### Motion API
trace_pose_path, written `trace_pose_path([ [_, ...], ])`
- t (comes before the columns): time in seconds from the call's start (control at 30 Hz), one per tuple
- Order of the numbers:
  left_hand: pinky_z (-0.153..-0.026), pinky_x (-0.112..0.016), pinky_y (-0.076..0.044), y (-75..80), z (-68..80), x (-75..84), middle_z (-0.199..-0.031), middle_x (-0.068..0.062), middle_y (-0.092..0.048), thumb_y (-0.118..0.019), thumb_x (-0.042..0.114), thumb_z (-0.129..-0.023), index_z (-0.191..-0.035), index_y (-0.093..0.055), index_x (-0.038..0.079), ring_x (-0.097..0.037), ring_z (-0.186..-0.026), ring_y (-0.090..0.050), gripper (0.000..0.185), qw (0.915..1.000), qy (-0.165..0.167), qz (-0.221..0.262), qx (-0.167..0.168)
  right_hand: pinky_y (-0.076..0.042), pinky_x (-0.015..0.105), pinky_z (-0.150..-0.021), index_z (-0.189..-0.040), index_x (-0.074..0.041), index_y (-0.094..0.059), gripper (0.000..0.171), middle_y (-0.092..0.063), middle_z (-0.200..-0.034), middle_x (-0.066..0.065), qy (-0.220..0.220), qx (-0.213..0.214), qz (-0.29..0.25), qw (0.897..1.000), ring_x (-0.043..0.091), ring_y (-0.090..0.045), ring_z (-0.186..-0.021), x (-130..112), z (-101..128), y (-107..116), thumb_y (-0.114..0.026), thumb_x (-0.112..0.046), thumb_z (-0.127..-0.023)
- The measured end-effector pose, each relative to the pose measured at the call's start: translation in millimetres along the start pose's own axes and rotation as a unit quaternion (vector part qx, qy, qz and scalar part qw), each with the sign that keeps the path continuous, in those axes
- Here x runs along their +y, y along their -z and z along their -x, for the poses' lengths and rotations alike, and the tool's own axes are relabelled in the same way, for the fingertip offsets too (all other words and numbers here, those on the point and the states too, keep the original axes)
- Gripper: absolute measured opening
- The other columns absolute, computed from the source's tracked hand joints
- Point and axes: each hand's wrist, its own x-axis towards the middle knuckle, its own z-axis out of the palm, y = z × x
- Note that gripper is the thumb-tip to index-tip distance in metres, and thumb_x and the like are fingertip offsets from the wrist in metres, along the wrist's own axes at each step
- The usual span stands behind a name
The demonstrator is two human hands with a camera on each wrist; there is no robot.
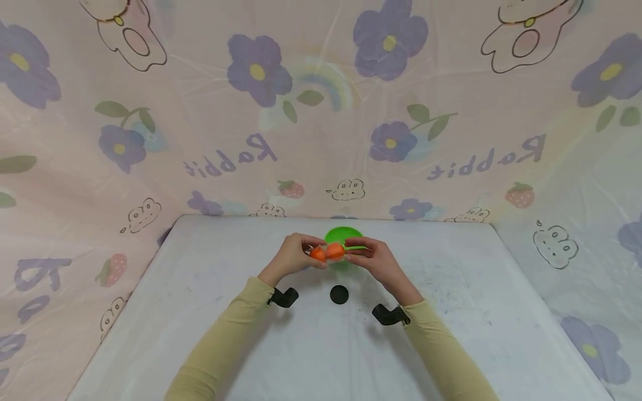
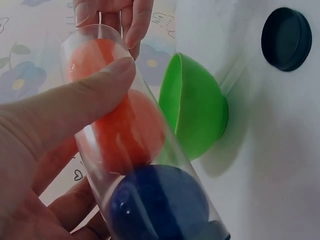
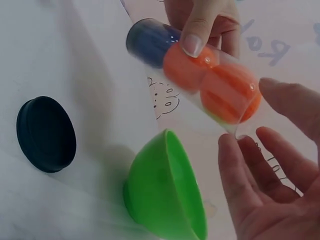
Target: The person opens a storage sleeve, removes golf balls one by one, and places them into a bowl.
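My left hand [image 1: 293,257] grips a clear tube [image 3: 191,75] around its side, thumb laid across it. Inside the tube sit two orange balls [image 2: 131,132] and a dark blue ball [image 2: 157,205], in a row, the blue one at the dark closed end. The tube is held tilted over the table. My right hand [image 1: 379,260] is at the tube's other end, its fingers spread and the fingertips right at the rim. A green bowl [image 3: 155,187] stands just beyond and below the hands.
A round black lid [image 1: 339,294] lies on the white table [image 1: 321,351], nearer to me than the bowl. Patterned cloth walls [image 1: 321,128] enclose the table at the back and sides. A black wrist mount [image 1: 388,315] sits on the right forearm.
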Motion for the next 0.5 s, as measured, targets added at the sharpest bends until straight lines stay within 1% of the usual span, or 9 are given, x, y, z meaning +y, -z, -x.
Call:
trace_pose_path([
  [0.07, -0.063, -0.029, -0.049, 0.8, -3.1, 0.4, -0.100, 0.000, -0.068, -0.091, 0.015, -0.062, -0.110, -0.073, 0.013, -0.019, -0.079, -0.057, 0.051, 1.0000, -0.003, -0.006, 0.001, -0.049, 0.034, -0.089, -0.130, 0.009, -0.052, 0.047, -0.056, -0.128, 0.021, -0.004, 0.005, -0.005, 1.000, 0.031, -0.060, -0.110, 3.1, -2.0, 0.4, -0.069, -0.005, -0.088],
  [0.23, -0.066, -0.029, -0.047, 2.9, -9.8, -0.7, -0.099, 0.001, -0.068, -0.092, 0.015, -0.061, -0.108, -0.074, 0.014, -0.019, -0.083, -0.056, 0.051, 0.9997, -0.011, -0.023, 0.001, -0.050, 0.032, -0.087, -0.130, 0.007, -0.053, 0.048, -0.057, -0.127, 0.019, -0.015, 0.016, -0.031, 0.999, 0.028, -0.061, -0.109, 23.9, -13.2, 3.4, -0.070, -0.006, -0.087],
  [0.4, -0.073, -0.031, -0.047, 5.5, -13.0, 1.1, -0.098, 0.001, -0.068, -0.092, 0.013, -0.060, -0.107, -0.074, 0.013, -0.020, -0.087, -0.054, 0.051, 0.9985, -0.024, -0.050, 0.002, -0.050, 0.030, -0.086, -0.130, 0.005, -0.054, 0.049, -0.057, -0.128, 0.018, -0.004, 0.023, -0.040, 0.999, 0.029, -0.060, -0.111, 38.5, -20.1, 3.6, -0.071, -0.008, -0.087],
  [0.5, -0.076, -0.032, -0.046, 6.7, -14.7, 3.9, -0.098, 0.002, -0.069, -0.093, 0.012, -0.059, -0.106, -0.075, 0.013, -0.020, -0.089, -0.054, 0.051, 0.9975, -0.023, -0.067, 0.003, -0.051, 0.030, -0.086, -0.129, 0.004, -0.055, 0.049, -0.057, -0.127, 0.017, 0.004, 0.028, -0.044, 0.999, 0.030, -0.059, -0.113, 43.2, -21.6, 3.1, -0.073, -0.009, -0.085],
])
